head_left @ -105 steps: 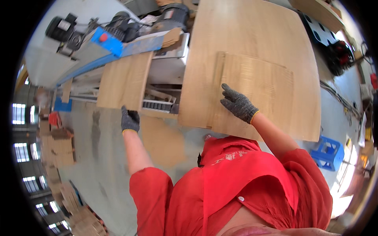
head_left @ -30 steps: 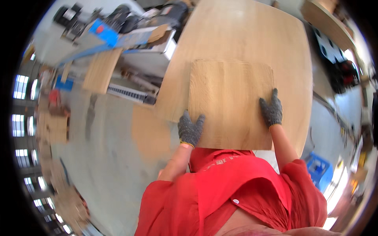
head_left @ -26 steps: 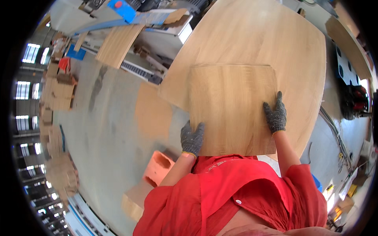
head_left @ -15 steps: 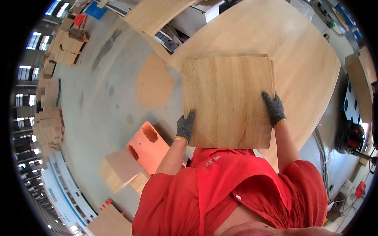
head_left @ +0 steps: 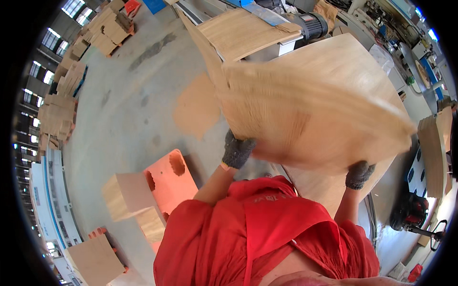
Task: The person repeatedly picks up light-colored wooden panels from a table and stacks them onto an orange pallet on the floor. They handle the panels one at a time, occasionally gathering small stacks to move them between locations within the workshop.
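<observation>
My left hand [head_left: 238, 150], in a dark grey knit glove, grips the near left corner of a stack of wood-grain boards [head_left: 286, 114]. Along the near edge at the right, my right hand [head_left: 359, 175], gloved alike, has its fingers closed on the same boards. The stack is tilted, and motion smears its far and right edges, so how many boards it holds I cannot tell. Beneath and beyond it lies a large wood-coloured tabletop [head_left: 338, 52], partly hidden by the boards.
At the lower left an orange pallet [head_left: 183, 174] bears piled wood panels [head_left: 136, 195]. A smaller wood-topped surface [head_left: 243, 35] and a dark motor [head_left: 312, 25] stand beyond. Stacked boards [head_left: 431, 157] and a pallet jack [head_left: 410, 212] are at the right.
The boards have gone from nearly level to tilted, swinging rightward. My right hand has moved to their near edge, and my left to their near left corner. The whole view has also turned.
</observation>
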Action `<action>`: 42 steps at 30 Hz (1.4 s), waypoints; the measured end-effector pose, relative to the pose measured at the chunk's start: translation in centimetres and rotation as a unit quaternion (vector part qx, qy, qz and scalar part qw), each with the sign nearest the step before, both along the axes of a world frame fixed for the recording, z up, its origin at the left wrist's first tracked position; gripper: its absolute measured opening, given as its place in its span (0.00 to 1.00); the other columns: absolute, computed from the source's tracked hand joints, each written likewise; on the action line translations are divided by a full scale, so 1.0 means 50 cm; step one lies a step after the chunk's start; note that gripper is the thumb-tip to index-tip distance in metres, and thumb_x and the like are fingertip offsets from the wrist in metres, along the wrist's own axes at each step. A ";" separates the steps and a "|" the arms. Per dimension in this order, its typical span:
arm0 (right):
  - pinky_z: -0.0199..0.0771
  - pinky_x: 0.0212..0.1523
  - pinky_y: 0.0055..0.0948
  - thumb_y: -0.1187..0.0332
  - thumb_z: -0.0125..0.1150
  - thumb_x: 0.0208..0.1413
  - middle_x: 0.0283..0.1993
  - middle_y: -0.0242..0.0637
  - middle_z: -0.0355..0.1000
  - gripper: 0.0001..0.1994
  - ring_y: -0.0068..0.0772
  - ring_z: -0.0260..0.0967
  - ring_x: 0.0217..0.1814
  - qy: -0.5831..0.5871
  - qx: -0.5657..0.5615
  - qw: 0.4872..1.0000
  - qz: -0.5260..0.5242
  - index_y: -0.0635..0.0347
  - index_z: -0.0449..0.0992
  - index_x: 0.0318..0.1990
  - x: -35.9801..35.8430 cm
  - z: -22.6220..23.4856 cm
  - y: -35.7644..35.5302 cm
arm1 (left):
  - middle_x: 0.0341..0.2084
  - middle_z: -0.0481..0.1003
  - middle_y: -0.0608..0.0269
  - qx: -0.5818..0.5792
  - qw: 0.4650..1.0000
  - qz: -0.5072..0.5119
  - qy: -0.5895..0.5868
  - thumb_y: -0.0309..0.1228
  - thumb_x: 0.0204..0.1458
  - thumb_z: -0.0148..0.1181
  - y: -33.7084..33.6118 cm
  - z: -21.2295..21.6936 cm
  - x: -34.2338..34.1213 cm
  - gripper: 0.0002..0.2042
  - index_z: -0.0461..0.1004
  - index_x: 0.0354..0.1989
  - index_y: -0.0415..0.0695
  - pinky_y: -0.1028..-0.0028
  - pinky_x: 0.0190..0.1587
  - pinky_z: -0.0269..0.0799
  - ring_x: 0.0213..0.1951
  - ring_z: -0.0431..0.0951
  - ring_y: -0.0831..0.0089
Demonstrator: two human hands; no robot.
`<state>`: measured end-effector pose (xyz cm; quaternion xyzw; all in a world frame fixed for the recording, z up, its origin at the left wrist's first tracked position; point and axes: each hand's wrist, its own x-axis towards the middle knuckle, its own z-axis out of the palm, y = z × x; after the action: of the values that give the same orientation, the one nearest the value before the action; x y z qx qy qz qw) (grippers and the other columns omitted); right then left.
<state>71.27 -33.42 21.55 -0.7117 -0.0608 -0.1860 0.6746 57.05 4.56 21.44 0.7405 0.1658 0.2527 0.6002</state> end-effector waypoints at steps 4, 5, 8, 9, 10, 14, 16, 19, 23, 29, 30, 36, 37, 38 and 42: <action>0.70 0.41 0.28 0.58 0.48 0.61 0.48 0.37 0.69 0.22 0.28 0.66 0.46 0.030 -0.207 0.977 -0.035 0.64 0.65 0.56 -0.006 -0.126 -0.105 | 0.43 0.75 0.60 0.006 0.998 -0.034 -0.048 0.32 0.40 0.65 -0.032 0.022 0.016 0.27 0.67 0.51 0.40 0.68 0.45 0.71 0.44 0.75 0.70; 0.71 0.42 0.29 0.56 0.46 0.62 0.50 0.37 0.68 0.22 0.29 0.66 0.47 0.085 -0.089 0.992 -0.033 0.64 0.65 0.57 -0.003 -0.146 -0.118 | 0.44 0.75 0.61 -0.057 0.996 -0.043 -0.056 0.33 0.40 0.65 -0.047 0.036 0.026 0.28 0.66 0.52 0.40 0.68 0.46 0.71 0.45 0.74 0.70; 0.71 0.43 0.29 0.55 0.44 0.64 0.51 0.36 0.68 0.23 0.30 0.66 0.48 0.093 -0.062 0.994 -0.018 0.63 0.65 0.57 0.029 -0.202 -0.149 | 0.40 0.75 0.60 -0.043 0.994 -0.044 -0.093 0.32 0.46 0.60 -0.067 0.043 0.050 0.20 0.68 0.49 0.40 0.69 0.45 0.70 0.42 0.74 0.69; 0.71 0.43 0.29 0.55 0.44 0.64 0.51 0.35 0.68 0.22 0.30 0.66 0.48 0.101 -0.094 0.990 -0.009 0.63 0.66 0.56 0.026 -0.226 -0.156 | 0.38 0.75 0.60 -0.006 0.993 -0.042 -0.107 0.32 0.49 0.57 -0.071 0.042 0.054 0.17 0.69 0.47 0.40 0.69 0.44 0.70 0.40 0.74 0.69; 0.71 0.43 0.29 0.55 0.45 0.63 0.51 0.36 0.68 0.22 0.31 0.66 0.48 0.118 -0.046 0.992 -0.018 0.63 0.66 0.56 0.023 -0.253 -0.157 | 0.40 0.75 0.61 -0.046 0.995 -0.047 -0.080 0.32 0.47 0.60 -0.077 0.028 0.055 0.20 0.68 0.49 0.40 0.69 0.45 0.70 0.42 0.74 0.70; 0.70 0.42 0.33 0.60 0.49 0.60 0.50 0.42 0.69 0.19 0.35 0.66 0.46 0.176 -0.029 0.983 -0.045 0.65 0.67 0.53 0.003 -0.297 -0.129 | 0.40 0.75 0.62 -0.099 0.995 -0.025 -0.001 0.33 0.44 0.64 -0.082 -0.047 0.017 0.23 0.69 0.50 0.41 0.68 0.44 0.70 0.42 0.74 0.71; 0.70 0.39 0.38 0.64 0.49 0.58 0.45 0.47 0.70 0.16 0.40 0.67 0.43 0.081 -0.276 0.957 -0.021 0.65 0.68 0.49 0.010 -0.297 -0.137 | 0.36 0.76 0.62 -0.141 0.989 0.017 0.047 0.35 0.47 0.63 -0.075 -0.032 -0.025 0.20 0.70 0.47 0.40 0.68 0.42 0.70 0.39 0.74 0.70; 0.68 0.31 0.46 0.67 0.48 0.56 0.36 0.53 0.70 0.10 0.49 0.67 0.35 -0.345 -0.573 0.740 -0.075 0.66 0.70 0.39 0.021 -0.246 -0.128 | 0.31 0.77 0.59 -0.270 0.948 0.125 0.112 0.38 0.50 0.61 -0.112 0.004 -0.110 0.18 0.72 0.45 0.39 0.67 0.40 0.70 0.35 0.75 0.69; 0.71 0.37 0.45 0.56 0.44 0.62 0.43 0.56 0.73 0.20 0.51 0.71 0.40 0.121 -0.344 0.926 0.102 0.67 0.73 0.42 -0.035 -0.115 -0.032 | 0.32 0.78 0.55 -0.256 0.920 0.264 0.132 0.45 0.51 0.59 -0.153 -0.042 -0.206 0.23 0.73 0.46 0.37 0.68 0.41 0.70 0.35 0.75 0.68; 0.72 0.37 0.42 0.47 0.43 0.62 0.39 0.52 0.75 0.28 0.44 0.72 0.39 0.180 -0.251 0.904 0.296 0.69 0.74 0.42 -0.168 -0.162 0.266 | 0.39 0.78 0.54 -0.251 0.843 0.409 0.243 0.50 0.55 0.52 -0.130 -0.109 -0.494 0.26 0.72 0.51 0.39 0.70 0.45 0.68 0.40 0.76 0.64; 0.72 0.38 0.42 0.46 0.43 0.61 0.39 0.50 0.75 0.28 0.43 0.72 0.40 0.174 -0.278 0.882 0.339 0.69 0.74 0.42 -0.177 -0.145 0.313 | 0.39 0.77 0.52 -0.200 0.833 0.442 0.267 0.50 0.55 0.51 -0.135 -0.111 -0.530 0.26 0.72 0.50 0.39 0.69 0.45 0.68 0.41 0.76 0.62; 0.71 0.38 0.35 0.49 0.46 0.62 0.38 0.43 0.74 0.26 0.36 0.69 0.38 0.055 -0.355 0.784 0.505 0.69 0.74 0.44 -0.275 -0.200 0.564 | 0.39 0.76 0.43 -0.254 0.765 0.563 0.182 0.53 0.56 0.46 -0.099 -0.252 -0.728 0.28 0.73 0.48 0.37 0.64 0.48 0.68 0.42 0.76 0.54; 0.70 0.38 0.34 0.49 0.47 0.61 0.38 0.43 0.74 0.26 0.36 0.69 0.38 0.020 -0.370 0.766 0.526 0.69 0.73 0.44 -0.292 -0.204 0.608 | 0.39 0.76 0.42 -0.315 0.743 0.561 0.186 0.54 0.57 0.45 -0.075 -0.231 -0.753 0.29 0.73 0.47 0.37 0.63 0.48 0.68 0.42 0.76 0.53; 0.70 0.39 0.34 0.50 0.48 0.61 0.38 0.43 0.74 0.25 0.35 0.69 0.39 -0.017 -0.376 0.739 0.559 0.69 0.73 0.45 -0.335 -0.204 0.647 | 0.37 0.76 0.40 -0.150 0.723 0.619 0.268 0.54 0.57 0.44 -0.106 -0.358 -0.785 0.30 0.74 0.45 0.35 0.61 0.46 0.67 0.41 0.76 0.50; 0.69 0.45 0.36 0.53 0.52 0.59 0.45 0.50 0.73 0.25 0.43 0.70 0.44 -0.034 -0.433 0.658 0.615 0.67 0.68 0.53 -0.472 -0.173 0.789 | 0.39 0.74 0.36 -0.224 0.700 0.642 0.220 0.53 0.58 0.40 -0.062 -0.316 -0.901 0.29 0.73 0.46 0.36 0.59 0.47 0.67 0.42 0.74 0.47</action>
<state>47.66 6.01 12.92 -0.7169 -0.5814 0.2946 0.2476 11.99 1.45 5.63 0.3328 0.7799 0.3621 0.3873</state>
